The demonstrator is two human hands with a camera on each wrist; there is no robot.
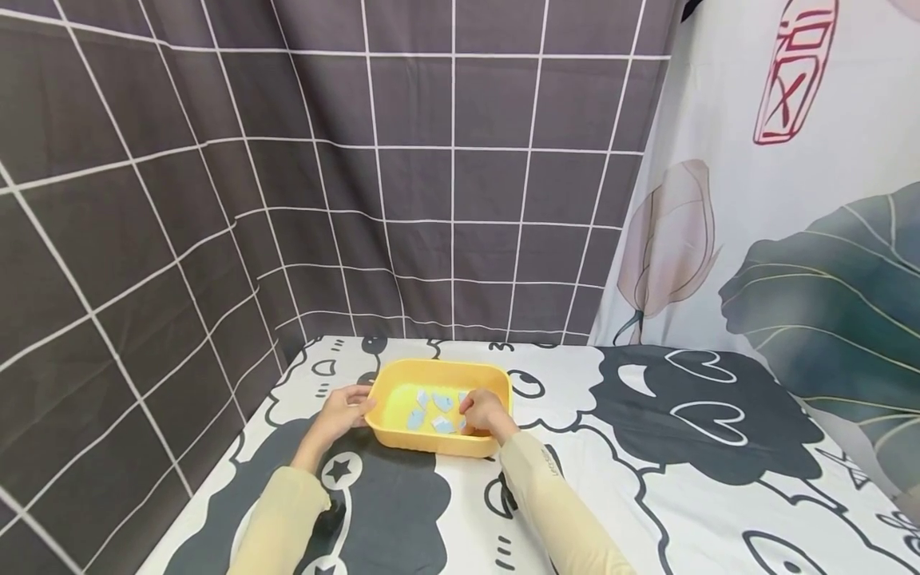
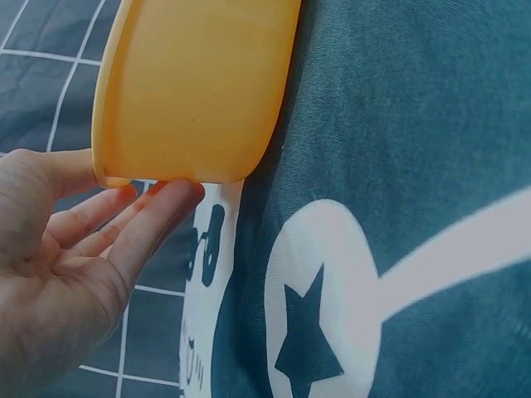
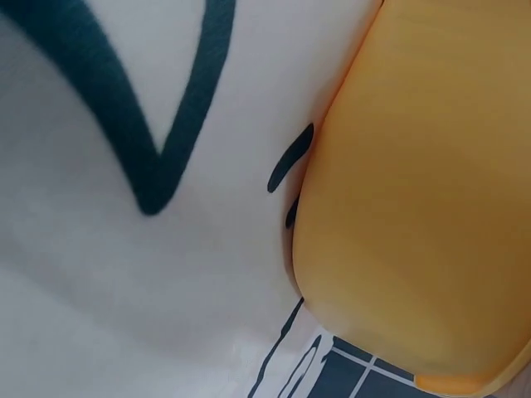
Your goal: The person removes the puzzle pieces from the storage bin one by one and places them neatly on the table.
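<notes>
A shallow yellow plastic bin [image 1: 424,442] stands on the patterned cloth, several small light blue and white pieces [image 1: 442,402] lying scattered on its floor. My left hand [image 1: 343,413] holds the bin's left end; in the left wrist view the thumb is at the rim and the fingers press the outer wall [image 2: 199,99]. Over the right side, my right hand [image 1: 483,409] reaches down into the bin, fingers bent among the pieces. Its fingertips are hidden, so I cannot tell whether they pinch a piece. The right wrist view shows mostly the bin's outer side [image 3: 415,199].
A black and white cartoon cloth [image 1: 561,479] covers the table. Dark grid-patterned curtain [image 1: 489,184] hangs behind and along the left. At the right hangs a white curtain [image 1: 719,160] with flower and leaf prints.
</notes>
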